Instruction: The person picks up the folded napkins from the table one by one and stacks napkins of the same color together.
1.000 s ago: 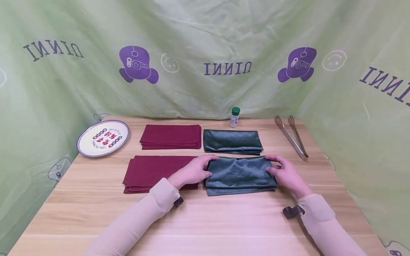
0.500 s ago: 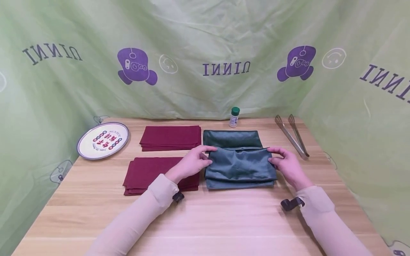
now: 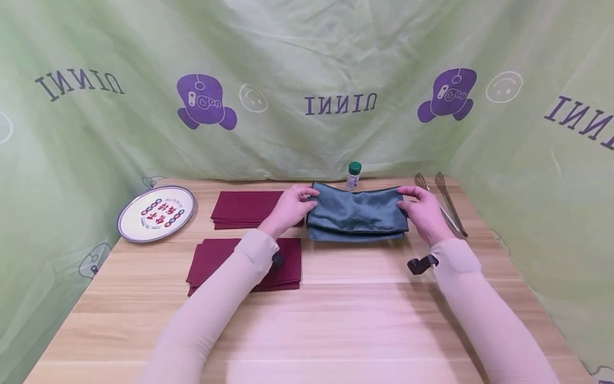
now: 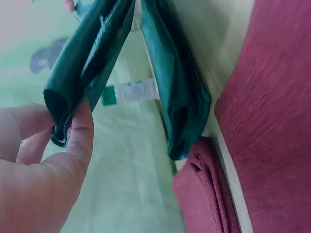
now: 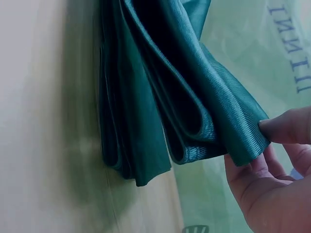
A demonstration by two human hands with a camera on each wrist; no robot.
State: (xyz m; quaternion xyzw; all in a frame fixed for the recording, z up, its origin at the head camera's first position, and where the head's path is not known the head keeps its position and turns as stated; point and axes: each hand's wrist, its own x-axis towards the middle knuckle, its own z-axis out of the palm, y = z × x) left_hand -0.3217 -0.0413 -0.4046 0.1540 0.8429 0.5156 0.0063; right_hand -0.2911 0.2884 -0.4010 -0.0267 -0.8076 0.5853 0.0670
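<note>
Though hidden overhead, layered cloth (image 5: 194, 111) folds.

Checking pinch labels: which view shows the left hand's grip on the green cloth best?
Left wrist: thumb and fingers of the left hand visibly pinch the green cloth at its folded edge. Head view shows both hands at its ends, small. Right wrist shows only the right hand's pinch.

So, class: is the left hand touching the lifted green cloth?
Touching. The left wrist view shows the left hand pinching the green cloth at its corner, thumb pressed on the fold.
</note>
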